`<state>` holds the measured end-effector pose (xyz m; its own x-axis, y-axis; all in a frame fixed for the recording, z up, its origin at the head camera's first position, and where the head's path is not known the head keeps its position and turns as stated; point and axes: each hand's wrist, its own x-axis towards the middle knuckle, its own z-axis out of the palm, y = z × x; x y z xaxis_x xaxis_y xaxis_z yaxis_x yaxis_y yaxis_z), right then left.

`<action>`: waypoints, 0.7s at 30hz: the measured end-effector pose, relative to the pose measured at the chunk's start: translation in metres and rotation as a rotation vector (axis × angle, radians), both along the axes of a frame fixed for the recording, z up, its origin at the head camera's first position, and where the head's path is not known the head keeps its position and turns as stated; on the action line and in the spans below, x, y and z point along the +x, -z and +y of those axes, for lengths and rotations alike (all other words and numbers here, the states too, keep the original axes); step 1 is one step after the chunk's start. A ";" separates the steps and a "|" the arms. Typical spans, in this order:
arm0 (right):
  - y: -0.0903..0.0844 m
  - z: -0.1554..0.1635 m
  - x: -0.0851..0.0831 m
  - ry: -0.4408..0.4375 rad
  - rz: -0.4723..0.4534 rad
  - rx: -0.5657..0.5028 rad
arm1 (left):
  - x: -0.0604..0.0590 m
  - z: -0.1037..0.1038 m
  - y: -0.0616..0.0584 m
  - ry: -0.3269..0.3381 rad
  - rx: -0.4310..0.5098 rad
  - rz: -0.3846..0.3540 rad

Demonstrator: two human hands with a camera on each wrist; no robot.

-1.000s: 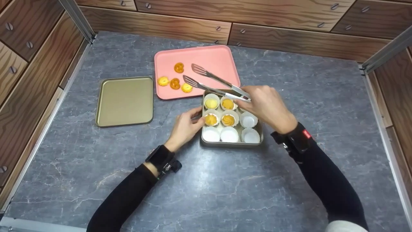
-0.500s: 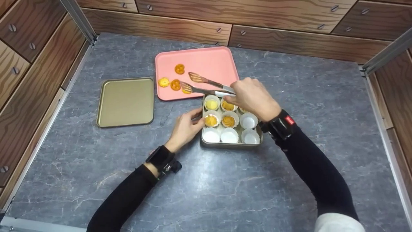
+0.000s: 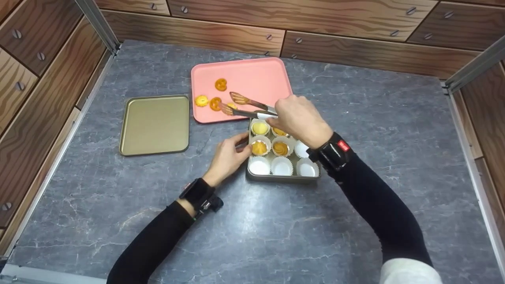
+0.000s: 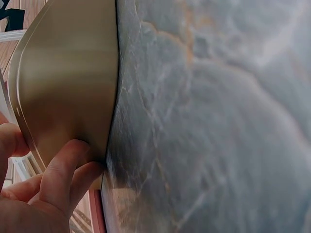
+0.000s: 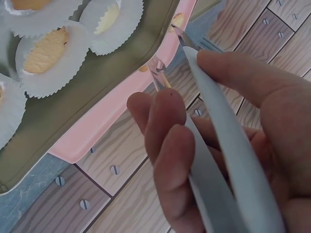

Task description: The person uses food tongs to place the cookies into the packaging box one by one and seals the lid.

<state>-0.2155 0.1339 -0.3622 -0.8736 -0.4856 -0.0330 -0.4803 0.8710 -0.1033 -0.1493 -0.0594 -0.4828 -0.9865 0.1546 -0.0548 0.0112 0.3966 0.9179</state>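
My right hand (image 3: 302,120) grips metal tongs (image 3: 256,104) by their pale handles. The tongs' slotted tips are spread apart over the pink tray (image 3: 272,69), around a yellow round cookie (image 3: 232,106) partly hidden by them. My left hand (image 3: 228,157) holds the left wall of a gold tin box (image 3: 282,178), thumb at the rim and fingers on the outer side (image 4: 68,111). White paper cups fill the box. Several at the back and middle hold cookies, such as a swirl cookie (image 3: 280,148); the front cups (image 3: 282,166) hold none. My right hand hides the back right cups.
On the tray also lie two pretzel-shaped cookies (image 3: 221,84) and another yellow cookie (image 3: 201,101). A flat gold lid (image 3: 155,125) lies left of the box on the grey marbled table (image 3: 244,236). Wood-patterned walls (image 3: 355,47) enclose the back and sides.
My right hand has moved left over the box, carrying the tongs' tips lower and left toward the yellow cookie at the tray's front. My left hand has stayed at the box.
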 end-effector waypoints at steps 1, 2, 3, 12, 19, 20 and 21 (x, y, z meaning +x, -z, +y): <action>0.000 -0.001 0.000 0.001 0.001 0.002 | 0.000 0.000 0.000 0.002 0.003 -0.001; 0.000 -0.001 0.000 0.001 0.004 0.004 | 0.000 0.000 0.000 0.004 0.006 -0.003; 0.001 -0.002 0.000 0.001 0.009 0.007 | 0.000 0.000 -0.001 0.004 0.006 -0.006; 0.003 -0.004 0.002 0.004 0.054 0.043 | 0.000 0.001 0.000 0.016 0.025 -0.014; 0.007 -0.001 0.002 -0.007 0.063 0.038 | 0.000 0.000 0.000 0.012 0.027 -0.021; 0.008 -0.001 0.002 -0.011 0.064 0.031 | 0.000 0.000 0.000 0.011 0.028 -0.022; 0.009 0.000 0.001 -0.014 0.065 0.026 | 0.000 0.000 0.000 0.010 0.027 -0.022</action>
